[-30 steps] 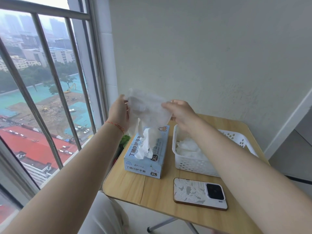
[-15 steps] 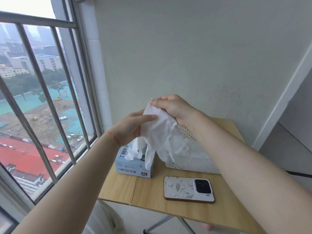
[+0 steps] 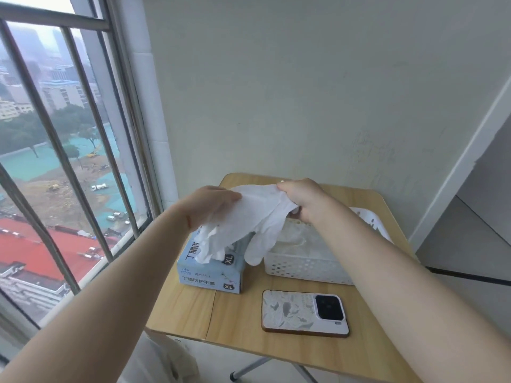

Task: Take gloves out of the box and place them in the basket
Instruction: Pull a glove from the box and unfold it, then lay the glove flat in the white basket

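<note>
A white disposable glove [image 3: 257,214] is stretched in the air between both hands, above the gap between the glove box [image 3: 211,268] and the basket [image 3: 307,265]. The right hand [image 3: 304,199] grips the glove's cuff end, its fingers [image 3: 289,189] curled round the bunched material, and it hangs over the near left corner of the basket. The left hand [image 3: 211,203] lies against the glove's other side with its fingers fairly straight and laid along the material; whether the thumb pinches the glove from beneath cannot be told, since the back of the hand hides it. The glove's finger parts droop downward, one long white finger hanging just in front of the basket's left wall and others falling toward the top of the box. More white glove material stands out of the box's top opening, partly behind the hanging glove. The box is pale blue with printed characters and an "XL" mark on its near face and top, and it stands on the left part of the wooden surface [image 3: 276,352], just beside the basket. The basket is white plastic with perforated walls and holds a heap of white gloves [image 3: 297,240]. A phone [image 3: 304,313] lies face down near the front of the surface, in front of the basket, its patterned case and camera block upward. To the left is a barred window [image 3: 72,150] with a view over buildings and a red roof.
</note>
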### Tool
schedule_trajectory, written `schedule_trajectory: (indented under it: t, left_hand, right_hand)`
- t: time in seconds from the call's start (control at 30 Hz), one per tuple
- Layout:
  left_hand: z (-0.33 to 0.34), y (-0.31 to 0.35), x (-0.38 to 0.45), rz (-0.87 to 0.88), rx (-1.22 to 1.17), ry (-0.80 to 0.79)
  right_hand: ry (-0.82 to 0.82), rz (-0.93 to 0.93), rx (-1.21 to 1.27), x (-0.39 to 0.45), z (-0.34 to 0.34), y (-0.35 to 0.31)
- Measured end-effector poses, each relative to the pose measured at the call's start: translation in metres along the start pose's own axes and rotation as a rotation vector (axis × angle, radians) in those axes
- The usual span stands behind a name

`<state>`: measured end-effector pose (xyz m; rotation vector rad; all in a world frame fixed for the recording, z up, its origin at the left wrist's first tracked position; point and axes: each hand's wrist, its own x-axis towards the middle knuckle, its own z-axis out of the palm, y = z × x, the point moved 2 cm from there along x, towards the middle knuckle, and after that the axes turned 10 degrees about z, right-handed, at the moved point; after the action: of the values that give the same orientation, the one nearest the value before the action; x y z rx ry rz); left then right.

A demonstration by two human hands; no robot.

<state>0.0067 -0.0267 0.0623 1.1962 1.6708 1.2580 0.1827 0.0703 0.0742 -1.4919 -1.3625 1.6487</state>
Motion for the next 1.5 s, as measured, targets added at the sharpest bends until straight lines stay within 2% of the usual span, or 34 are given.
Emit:
schedule_trajectory:
  t: [0.1, 0.23, 0.37, 0.5, 0.6, 0.7, 0.83, 0.9, 0.97, 1.07, 1.2, 1.3, 1.4, 1.5]
  left_hand:
    - [0.027, 0.003, 0.024, 0.104, 0.393, -0.088]
    - [0.075, 0.006, 0.05, 0.208, 0.775, -0.181]
    - [0.119, 0.005, 0.063, 0.293, 0.991, -0.268]
    - [0.149, 0.002, 0.074, 0.334, 1.155, -0.326]
    - [0.16, -0.005, 0.082, 0.352, 1.144, -0.328]
    - [0.162, -0.013, 0.088, 0.407, 1.142, -0.262]
    - [0.164, -0.013, 0.081, 0.59, 1.207, -0.168]
    - [0.171, -0.007, 0.068, 0.678, 1.098, -0.163]
    - [0.181, -0.007, 0.057, 0.624, 0.96, -0.295]
    - [0.186, -0.018, 0.049, 0.45, 1.01, -0.529]
    - [0.179, -0.029, 0.045, 0.324, 1.043, -0.589]
    - [0.177, -0.028, 0.039, 0.313, 1.014, -0.589]
    - [0.163, -0.018, 0.036, 0.36, 0.912, -0.488]
    - [0.135, -0.004, 0.034, 0.555, 0.828, -0.17]
  right_hand:
    - [0.111, 0.031, -0.15, 0.015, -0.023, 0.017]
    - [0.288, -0.076, -0.649, 0.027, -0.059, 0.035]
    - [0.415, -0.183, -0.971, 0.029, -0.083, 0.045]
    - [0.475, -0.159, -1.139, 0.033, -0.103, 0.055]
    - [0.508, -0.145, -1.232, 0.035, -0.117, 0.064]
    - [0.495, -0.13, -1.287, 0.036, -0.128, 0.07]
    - [0.502, -0.135, -1.382, 0.037, -0.131, 0.073]
    - [0.523, -0.163, -1.442, 0.039, -0.13, 0.074]
    - [0.53, -0.179, -1.496, 0.041, -0.13, 0.076]
    - [0.527, -0.166, -1.532, 0.042, -0.134, 0.075]
    - [0.521, -0.183, -1.52, 0.037, -0.141, 0.075]
    - [0.544, -0.209, -1.5, 0.031, -0.139, 0.072]
    - [0.609, -0.287, -1.469, 0.026, -0.124, 0.062]
    - [0.569, -0.394, -1.343, 0.023, -0.098, 0.049]
